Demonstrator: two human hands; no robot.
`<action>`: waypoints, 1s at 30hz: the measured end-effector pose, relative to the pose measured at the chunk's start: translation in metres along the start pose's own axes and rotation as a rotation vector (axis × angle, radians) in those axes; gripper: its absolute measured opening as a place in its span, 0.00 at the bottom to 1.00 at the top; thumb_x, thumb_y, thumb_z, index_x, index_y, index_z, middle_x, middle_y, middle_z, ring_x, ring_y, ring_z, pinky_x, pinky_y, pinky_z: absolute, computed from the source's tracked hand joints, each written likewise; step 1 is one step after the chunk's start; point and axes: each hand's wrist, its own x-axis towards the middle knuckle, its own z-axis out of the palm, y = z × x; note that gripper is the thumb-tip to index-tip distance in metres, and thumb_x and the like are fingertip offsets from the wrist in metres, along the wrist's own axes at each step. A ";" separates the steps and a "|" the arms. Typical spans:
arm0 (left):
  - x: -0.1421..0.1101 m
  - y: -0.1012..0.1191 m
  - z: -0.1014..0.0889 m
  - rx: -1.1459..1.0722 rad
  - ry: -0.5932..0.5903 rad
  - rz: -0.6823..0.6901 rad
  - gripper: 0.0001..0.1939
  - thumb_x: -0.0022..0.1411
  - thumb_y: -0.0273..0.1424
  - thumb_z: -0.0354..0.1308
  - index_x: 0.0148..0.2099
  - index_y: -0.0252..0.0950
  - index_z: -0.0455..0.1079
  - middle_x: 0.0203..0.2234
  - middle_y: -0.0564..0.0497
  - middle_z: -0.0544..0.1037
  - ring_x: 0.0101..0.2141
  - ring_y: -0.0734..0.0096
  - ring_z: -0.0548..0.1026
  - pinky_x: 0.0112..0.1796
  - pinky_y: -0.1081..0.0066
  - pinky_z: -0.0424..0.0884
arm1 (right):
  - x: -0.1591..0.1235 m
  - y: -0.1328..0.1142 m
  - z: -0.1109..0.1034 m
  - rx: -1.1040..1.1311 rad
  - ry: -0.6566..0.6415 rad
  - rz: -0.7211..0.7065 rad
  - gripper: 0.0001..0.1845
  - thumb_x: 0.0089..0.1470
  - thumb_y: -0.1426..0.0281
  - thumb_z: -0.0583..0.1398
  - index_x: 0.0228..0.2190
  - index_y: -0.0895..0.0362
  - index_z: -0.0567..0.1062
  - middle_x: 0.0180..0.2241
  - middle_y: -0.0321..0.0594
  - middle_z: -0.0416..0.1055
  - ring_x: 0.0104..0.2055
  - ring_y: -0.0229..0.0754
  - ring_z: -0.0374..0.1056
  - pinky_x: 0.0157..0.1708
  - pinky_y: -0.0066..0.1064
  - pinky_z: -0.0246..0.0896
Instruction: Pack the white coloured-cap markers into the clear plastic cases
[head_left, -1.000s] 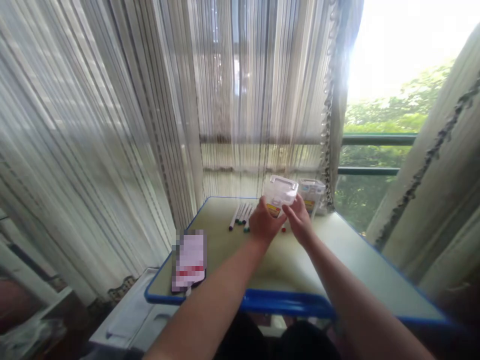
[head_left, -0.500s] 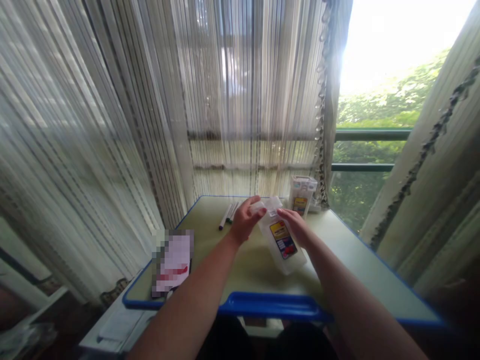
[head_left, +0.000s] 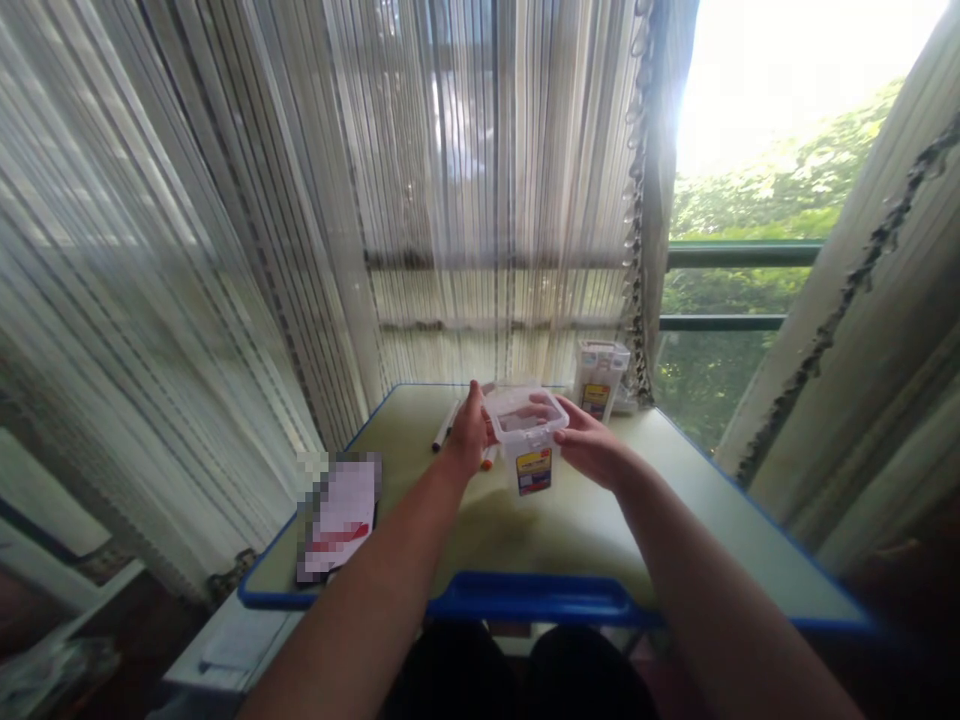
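Observation:
A clear plastic box (head_left: pixel 527 440) with a yellow and red label stands upright and open-topped above the pale green table (head_left: pixel 570 530). My left hand (head_left: pixel 469 435) grips its left side with curled fingers. My right hand (head_left: pixel 592 448) holds its right side, fingers wrapped round the wall. A marker (head_left: pixel 445 426) lies on the table just left of my left hand, and an orange-tipped pen (head_left: pixel 489 459) shows under that hand.
A second clear box (head_left: pixel 601 376) of pens stands at the table's far edge by the curtain. A blurred-out flat item (head_left: pixel 339 515) lies at the near left corner. The table has a blue rim (head_left: pixel 536 598). Striped sheer curtains hang behind, a window railing at the right.
The box went from lifted and tipped, to lying slanted with its label up, to upright with its open top facing me. Both hands stayed on it. Fewer pens show on the table.

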 end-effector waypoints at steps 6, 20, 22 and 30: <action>-0.011 -0.002 0.000 0.038 -0.151 0.237 0.35 0.59 0.56 0.42 0.61 0.41 0.56 0.42 0.43 0.77 0.42 0.61 0.76 0.41 0.63 0.72 | 0.003 0.000 -0.002 -0.026 0.094 -0.078 0.37 0.34 0.61 0.69 0.49 0.47 0.69 0.53 0.39 0.68 0.54 0.49 0.64 0.51 0.43 0.60; -0.007 -0.018 -0.003 0.687 -0.147 0.560 0.44 0.45 0.26 0.63 0.63 0.38 0.49 0.51 0.41 0.71 0.50 0.59 0.71 0.50 0.62 0.67 | 0.015 0.023 -0.017 -0.212 0.227 -0.174 0.35 0.36 0.70 0.66 0.50 0.50 0.70 0.58 0.39 0.61 0.58 0.47 0.58 0.52 0.39 0.61; -0.001 -0.021 -0.006 0.746 -0.101 0.625 0.34 0.47 0.25 0.61 0.58 0.38 0.59 0.49 0.43 0.72 0.49 0.61 0.71 0.49 0.64 0.68 | 0.019 0.033 -0.022 -0.278 0.288 -0.179 0.36 0.39 0.69 0.64 0.53 0.51 0.67 0.57 0.42 0.62 0.56 0.46 0.61 0.52 0.40 0.61; 0.012 -0.030 -0.019 0.822 0.124 0.774 0.23 0.46 0.23 0.60 0.47 0.34 0.65 0.40 0.44 0.75 0.41 0.61 0.74 0.42 0.65 0.71 | 0.020 0.071 -0.028 -1.291 0.288 0.078 0.18 0.52 0.66 0.57 0.43 0.59 0.76 0.52 0.51 0.67 0.55 0.50 0.62 0.55 0.37 0.55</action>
